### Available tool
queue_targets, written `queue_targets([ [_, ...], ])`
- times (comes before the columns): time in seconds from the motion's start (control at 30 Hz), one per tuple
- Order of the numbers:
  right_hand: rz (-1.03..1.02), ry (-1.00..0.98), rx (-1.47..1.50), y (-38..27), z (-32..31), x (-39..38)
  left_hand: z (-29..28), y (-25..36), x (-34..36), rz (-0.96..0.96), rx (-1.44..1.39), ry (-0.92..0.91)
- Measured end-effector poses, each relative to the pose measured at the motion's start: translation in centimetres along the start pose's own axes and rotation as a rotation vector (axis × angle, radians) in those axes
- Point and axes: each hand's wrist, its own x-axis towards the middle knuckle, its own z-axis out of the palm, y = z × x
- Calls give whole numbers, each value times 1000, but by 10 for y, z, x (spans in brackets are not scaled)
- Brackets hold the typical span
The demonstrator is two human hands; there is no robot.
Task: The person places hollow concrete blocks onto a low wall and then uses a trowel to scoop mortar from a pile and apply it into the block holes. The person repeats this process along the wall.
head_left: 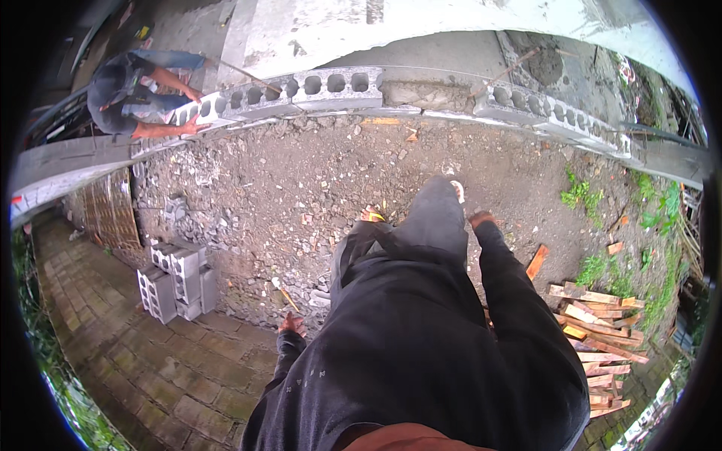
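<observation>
The left grip (292, 324), at seven o'clock, is spread loosely and bare; the right grip (483, 218), at three o'clock beside the grey trousers (436, 218), is too small to tell whether it is open or closed. Small pale print marks the dark top (421, 338), too tiny to read surely. A thin stick (289, 298) lies on the rubble just beyond the left grip. Past the right grip, an orange-brown wood strip (537, 261) lies on the bare ground (519, 188), with a heap of wood offcuts (602, 331) at four o'clock. Hollow grey blocks (177, 279) stand stacked between eight and nine o'clock on the paving (203, 376). Farther off, a block wall (338, 92) curves across twelve o'clock, broken by a blockless stretch. At ten o'clock a co-worker (113, 94) bends over it, both hands touching its blocks.
</observation>
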Motion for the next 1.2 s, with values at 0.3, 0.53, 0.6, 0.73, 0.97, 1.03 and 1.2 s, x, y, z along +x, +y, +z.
queue_targets([
  [0.3,-203,28,-9,-165,-130,78,48,-84,21,-33,-129,-131],
  [0.53,-397,-70,-148,-335,-151,90,75,-77,5,340,617,-16],
  [0.6,-509,-15,-62,-378,-159,114,76,-65,-5,419,814,19],
  [0.73,-956,121,-254,-459,-170,170,75,-45,-31,319,654,103],
  [0.97,-851,-118,-323,-589,-184,222,103,-41,-17,190,139,354],
  [1.03,-833,-116,-320,-645,-181,217,124,-54,-4,173,-268,169],
  [1.2,-938,-39,-412,-809,-146,166,135,-61,52,56,67,-104],
])
